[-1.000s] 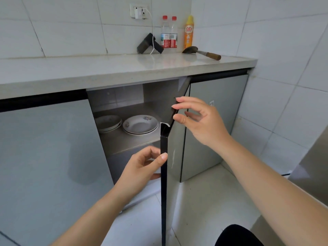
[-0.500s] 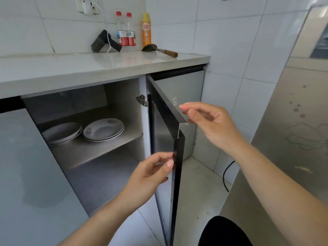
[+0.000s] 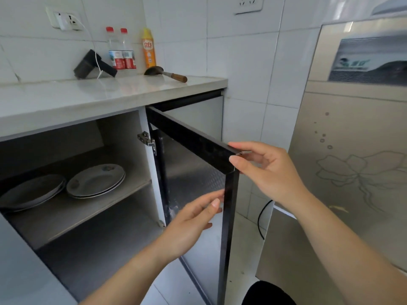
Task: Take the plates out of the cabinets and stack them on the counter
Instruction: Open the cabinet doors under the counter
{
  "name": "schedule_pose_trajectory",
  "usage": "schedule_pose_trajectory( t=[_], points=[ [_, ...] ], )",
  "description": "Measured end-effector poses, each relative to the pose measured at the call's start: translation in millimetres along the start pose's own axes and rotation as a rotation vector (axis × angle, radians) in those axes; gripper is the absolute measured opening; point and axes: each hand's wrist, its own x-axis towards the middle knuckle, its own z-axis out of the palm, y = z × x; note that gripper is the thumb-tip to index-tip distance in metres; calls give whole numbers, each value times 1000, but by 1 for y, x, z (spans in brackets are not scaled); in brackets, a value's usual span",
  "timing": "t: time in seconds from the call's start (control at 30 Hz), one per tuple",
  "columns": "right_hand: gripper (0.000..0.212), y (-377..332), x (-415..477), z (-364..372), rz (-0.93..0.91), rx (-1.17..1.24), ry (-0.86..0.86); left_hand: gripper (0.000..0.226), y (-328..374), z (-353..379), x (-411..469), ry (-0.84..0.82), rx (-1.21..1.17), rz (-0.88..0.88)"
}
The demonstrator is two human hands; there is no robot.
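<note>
Head view: cabinet door (image 3: 193,139) stands swung wide open, and I have both hands on it. Right hand (image 3: 266,170) pinches the top free corner, thumb on the inner face, index along the top edge, the other fingers curled behind. Left hand (image 3: 189,225) is lower on the vertical free edge, thumb and fingertips closed on it; how far the fingers wrap round I can't tell.

Plates are on the cabinet's upper shelf (image 3: 72,219), in 2 low stacks side by side, just touching or nearly so. Left stack (image 3: 30,192) is plain grey-white. Right stack (image 3: 95,180) has a faint printed pattern on the top plate's rim. No hand is on either stack.

Counter (image 3: 88,95) above holds, along the back wall: a black device (image 3: 92,64) with a white cord up to the wall socket (image 3: 66,19), 2 clear bottles (image 3: 121,51) with red caps and red/white labels too small to read, a yellow bottle (image 3: 148,49) marked 立白, and a ladle (image 3: 165,73) with a wooden handle lying flat.

On the right is a beige appliance (image 3: 352,150) with a flower outline on its front and a small green logo panel, text unreadable.
</note>
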Motion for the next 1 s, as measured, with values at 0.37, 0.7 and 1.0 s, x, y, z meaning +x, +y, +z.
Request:
schedule_pose_trajectory(
  t=[0.37,0.7,1.0],
  points=[
    [21,19,9,-18,10,-37,168,33,24,-43,57,455,399,327],
    [21,41,22,-34,-25,-65,259,52,39,-50,126,488,952,474],
    [22,58,34,-43,-28,-92,285,54,30,-43,155,486,869,493]
  ],
)
